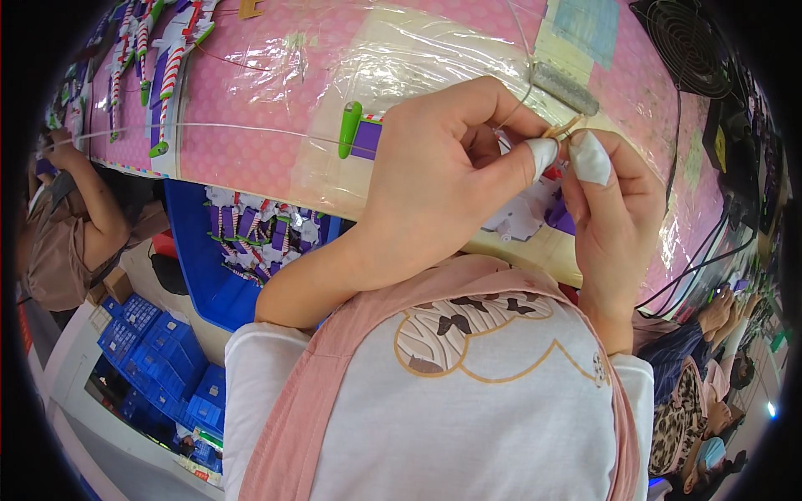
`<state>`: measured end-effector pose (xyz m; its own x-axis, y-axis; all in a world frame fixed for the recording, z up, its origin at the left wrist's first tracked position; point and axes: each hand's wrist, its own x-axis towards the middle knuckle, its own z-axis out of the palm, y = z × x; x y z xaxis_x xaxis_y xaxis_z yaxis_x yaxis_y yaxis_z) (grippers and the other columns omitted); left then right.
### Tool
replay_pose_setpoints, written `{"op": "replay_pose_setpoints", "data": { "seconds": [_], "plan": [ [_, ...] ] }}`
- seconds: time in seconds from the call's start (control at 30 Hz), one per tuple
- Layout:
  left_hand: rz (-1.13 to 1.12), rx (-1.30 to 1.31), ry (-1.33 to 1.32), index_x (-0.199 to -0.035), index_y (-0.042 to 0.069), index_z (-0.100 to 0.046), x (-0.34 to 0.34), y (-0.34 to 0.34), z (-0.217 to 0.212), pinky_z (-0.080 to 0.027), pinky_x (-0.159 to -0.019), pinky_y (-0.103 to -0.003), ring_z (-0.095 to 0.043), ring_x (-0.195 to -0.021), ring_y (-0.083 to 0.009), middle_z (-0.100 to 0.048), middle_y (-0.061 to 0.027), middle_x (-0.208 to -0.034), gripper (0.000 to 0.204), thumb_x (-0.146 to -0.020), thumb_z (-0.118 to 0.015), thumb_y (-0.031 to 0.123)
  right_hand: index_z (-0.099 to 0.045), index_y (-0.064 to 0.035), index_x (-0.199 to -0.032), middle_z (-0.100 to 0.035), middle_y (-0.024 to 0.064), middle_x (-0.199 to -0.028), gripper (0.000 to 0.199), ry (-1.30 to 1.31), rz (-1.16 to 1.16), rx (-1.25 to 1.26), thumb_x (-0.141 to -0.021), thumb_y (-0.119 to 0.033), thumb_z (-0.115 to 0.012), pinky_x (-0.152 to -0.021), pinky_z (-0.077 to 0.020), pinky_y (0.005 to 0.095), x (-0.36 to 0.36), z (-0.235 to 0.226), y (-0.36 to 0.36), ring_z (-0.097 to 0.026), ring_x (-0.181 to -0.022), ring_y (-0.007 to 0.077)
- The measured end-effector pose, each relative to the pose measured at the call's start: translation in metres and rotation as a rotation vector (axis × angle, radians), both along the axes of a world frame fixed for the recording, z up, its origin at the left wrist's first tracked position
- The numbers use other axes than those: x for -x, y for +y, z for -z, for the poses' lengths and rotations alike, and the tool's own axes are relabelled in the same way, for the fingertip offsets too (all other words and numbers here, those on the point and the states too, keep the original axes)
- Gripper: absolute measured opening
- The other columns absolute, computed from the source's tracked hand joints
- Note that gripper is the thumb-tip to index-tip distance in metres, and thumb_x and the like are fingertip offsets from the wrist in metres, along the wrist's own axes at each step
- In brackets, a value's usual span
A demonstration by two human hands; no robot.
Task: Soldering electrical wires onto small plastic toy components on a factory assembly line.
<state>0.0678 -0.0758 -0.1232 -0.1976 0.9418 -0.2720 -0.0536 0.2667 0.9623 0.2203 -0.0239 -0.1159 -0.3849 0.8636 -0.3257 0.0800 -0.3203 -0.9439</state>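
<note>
Two hands meet on one small tan loop (pixel 565 128), which I pinch just above the bench (pixel 251 150) near its front edge. My left hand (pixel 443 175) is curled closed, its taped thumb tip pressed against the loop; my right hand (pixel 614 209) is closed the same way, its taped fingertip touching the loop from the other side. A thin cord (pixel 209 127) runs leftward across the pink bench top. Just behind my fingers lies a grey ribbed bar (pixel 565 88). Beneath my hands sits a white and purple toy (pixel 535 213), with a green part (pixel 349 128) showing left of my left hand. Clear plastic sheeting (pixel 401 58) covers the bench here. Below the bench edge, a blue bin (pixel 196 250) holds more toy pieces.
</note>
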Motion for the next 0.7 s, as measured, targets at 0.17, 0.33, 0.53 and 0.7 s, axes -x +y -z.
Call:
{"op": "replay_pose_setpoints", "data": {
  "seconds": [0.17,0.33,0.53,0.7],
  "plan": [
    [0.028,-0.040,0.090,-0.088,-0.002,-0.062,0.000,-0.002,0.000,-0.041,-0.051,-0.017,-0.053,-0.059,-0.0016,-0.063,-0.0017,-0.075,0.010,-0.079,-0.065,-0.002,-0.063,0.0046,-0.093,-0.059,0.0006,-0.069,0.019,-0.032,0.008,-0.039,-0.088,-0.014,-0.063,-0.052,-0.0375,0.0173,0.001,0.001,0.000,-0.047,-0.056,0.0043],
    [0.033,-0.581,0.692,-0.081,0.000,-0.064,-0.008,-0.001,0.013,-0.042,-0.046,-0.021,-0.052,-0.051,-0.0097,-0.060,-0.0072,-0.073,0.015,-0.067,-0.068,-0.001,-0.063,0.0040,-0.095,-0.062,0.0014,-0.074,0.019,0.044,-0.032,-0.045,-0.087,-0.014,-0.063,-0.052,-0.0386,0.0172,-0.012,0.011,0.002,-0.050,-0.058,0.0047],
    [0.235,-0.804,1.040,-0.078,0.001,-0.060,-0.009,0.010,0.026,-0.045,-0.044,-0.029,-0.054,-0.052,-0.0178,-0.054,-0.0074,-0.077,0.012,-0.068,-0.064,0.006,-0.061,0.0004,-0.073,-0.053,-0.0010,-0.061,0.027,-0.278,-0.427,0.245,-0.087,-0.023,-0.057,-0.048,-0.0339,0.0218,-0.021,0.005,0.056,-0.045,-0.055,0.0048],
    [0.295,-0.534,1.210,-0.082,0.002,-0.059,-0.011,0.042,0.036,-0.048,-0.049,-0.030,-0.060,-0.061,-0.0229,-0.052,-0.0077,-0.078,0.014,-0.071,-0.063,0.009,-0.053,-0.0013,-0.061,-0.044,-0.0019,-0.052,0.034,-0.588,-0.662,-0.351,-0.084,-0.025,-0.060,-0.043,-0.0280,0.0261,0.005,0.034,0.112,-0.038,-0.049,0.0054]
  ]
}}
